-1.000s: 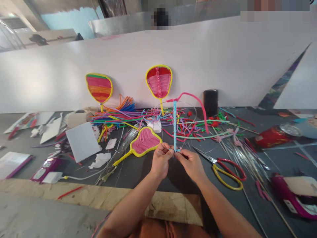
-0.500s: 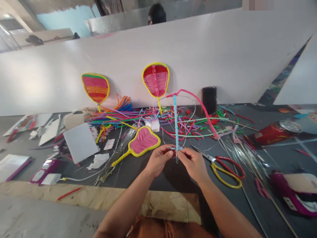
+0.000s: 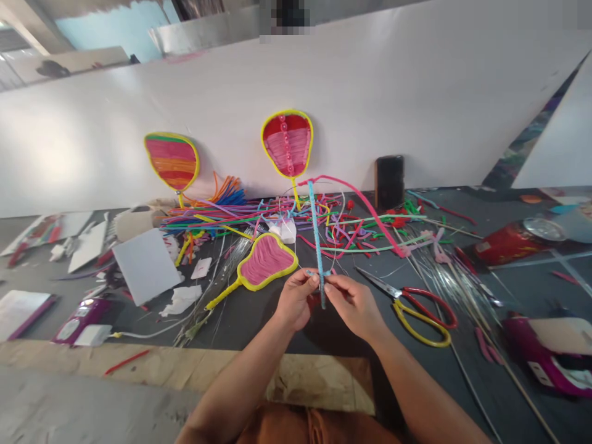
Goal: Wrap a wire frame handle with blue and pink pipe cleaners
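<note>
Both hands pinch the lower part of a wire fan frame, whose centre is a light blue pipe cleaner (image 3: pixel 316 231). My left hand (image 3: pixel 296 297) is closed at its left side, and my right hand (image 3: pixel 351 302) is closed at its right side. Short blue ends stick out sideways between the fingertips. A thin wire loop rises around the blue strip. From its top a pink pipe cleaner (image 3: pixel 361 197) arches to the right and down. Left of my hands lies a finished pink fan (image 3: pixel 268 261) with a yellow rim and handle.
Scissors (image 3: pixel 407 303) with red and yellow handles lie at right. Two fans, one striped (image 3: pixel 172 161) and one red and pink (image 3: pixel 287 145), lean on the white board (image 3: pixel 222 92). A phone (image 3: pixel 389 182), loose pipe cleaners (image 3: pixel 222 213) and a red can (image 3: pixel 520 240) are around.
The blue strip has shifted a little left and now leans, its top to the left. Its lower end shows more clearly below my fingers. Both hands keep hold.
</note>
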A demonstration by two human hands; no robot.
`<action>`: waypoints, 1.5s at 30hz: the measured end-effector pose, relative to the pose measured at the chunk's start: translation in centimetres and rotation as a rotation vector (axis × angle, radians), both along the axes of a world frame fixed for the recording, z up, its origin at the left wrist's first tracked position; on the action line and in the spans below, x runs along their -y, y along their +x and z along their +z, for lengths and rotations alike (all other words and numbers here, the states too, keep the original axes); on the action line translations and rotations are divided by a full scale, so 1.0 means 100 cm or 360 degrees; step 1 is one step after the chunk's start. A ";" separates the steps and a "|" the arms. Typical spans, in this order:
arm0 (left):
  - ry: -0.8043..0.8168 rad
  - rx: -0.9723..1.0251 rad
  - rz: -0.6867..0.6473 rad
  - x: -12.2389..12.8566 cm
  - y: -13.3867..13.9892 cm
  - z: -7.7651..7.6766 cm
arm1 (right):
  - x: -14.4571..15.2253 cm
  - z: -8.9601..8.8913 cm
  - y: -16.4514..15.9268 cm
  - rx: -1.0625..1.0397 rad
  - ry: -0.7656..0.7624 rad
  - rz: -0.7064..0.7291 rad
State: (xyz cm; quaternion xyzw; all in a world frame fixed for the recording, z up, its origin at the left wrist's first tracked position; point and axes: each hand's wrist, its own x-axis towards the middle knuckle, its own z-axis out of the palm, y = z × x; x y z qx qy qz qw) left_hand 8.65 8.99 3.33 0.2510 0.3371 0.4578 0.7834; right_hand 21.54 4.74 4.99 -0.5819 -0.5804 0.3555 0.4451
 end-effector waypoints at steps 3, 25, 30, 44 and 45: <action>-0.0015 -0.0013 0.0085 0.000 0.002 0.002 | -0.001 -0.004 -0.002 0.0191 0.0139 -0.0081; 0.0007 -0.0075 -0.0037 0.001 -0.003 0.009 | -0.002 -0.015 -0.007 0.0812 0.0696 -0.0136; -0.0069 -0.0043 -0.0007 0.000 -0.003 0.011 | -0.002 -0.015 -0.007 0.0838 0.0701 -0.0151; 0.0015 -0.0001 -0.0060 0.001 -0.006 0.006 | -0.001 -0.014 -0.006 0.0286 0.0334 -0.0076; 0.0016 0.0003 -0.0063 0.001 -0.006 0.007 | -0.001 -0.015 -0.006 0.0183 0.0253 -0.0089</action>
